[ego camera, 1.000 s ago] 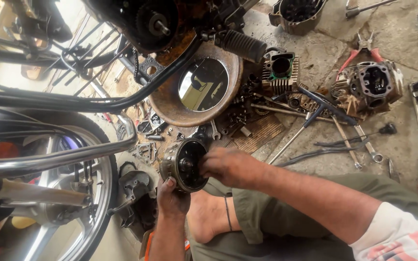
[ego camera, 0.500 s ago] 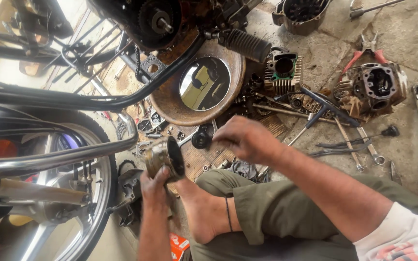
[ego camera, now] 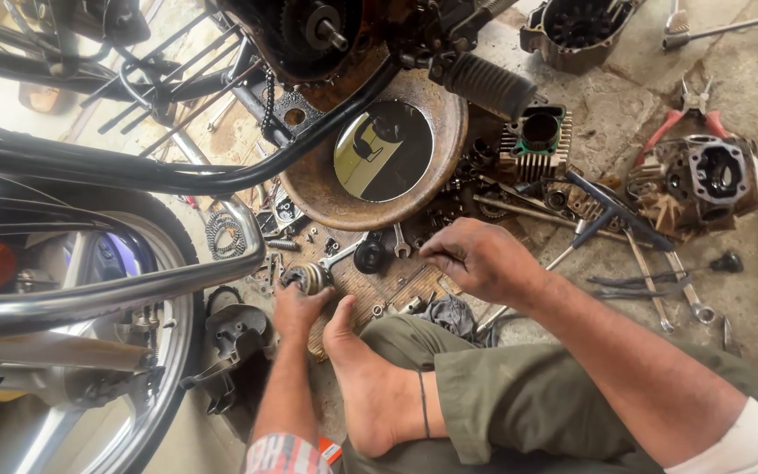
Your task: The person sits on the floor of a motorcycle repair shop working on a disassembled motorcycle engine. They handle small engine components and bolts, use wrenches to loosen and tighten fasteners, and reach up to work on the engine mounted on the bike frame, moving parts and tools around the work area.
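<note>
Clutch assembly (ego camera: 307, 278) gripped in left hand (ego camera: 298, 307) | right hand (ego camera: 475, 259) pinching a small part over strewn wrenches (ego camera: 677, 285) | step: engine reassembly, likely fitting next piece squarely

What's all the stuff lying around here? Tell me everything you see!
round engine part: one, metal grey, on the floor under the left hand
rusty pan: one, brown, with dark oil inside, below the engine
motorcycle wheel: one, shiny chrome, lower left
footpeg rubber: one, black, above the pan
finned cylinder: one, grey, right of the pan
engine block: one, dark grey, far right
pliers: one, red handles, beside the engine block
T-handle wrench: one, black, right of the right hand
spanners: several, silver, on the floor at right
rag: one, grey, near the knee
foot: one, bare, bottom centre
left hand: one, touching the round engine part
right hand: one, pinching something too small to tell
</note>
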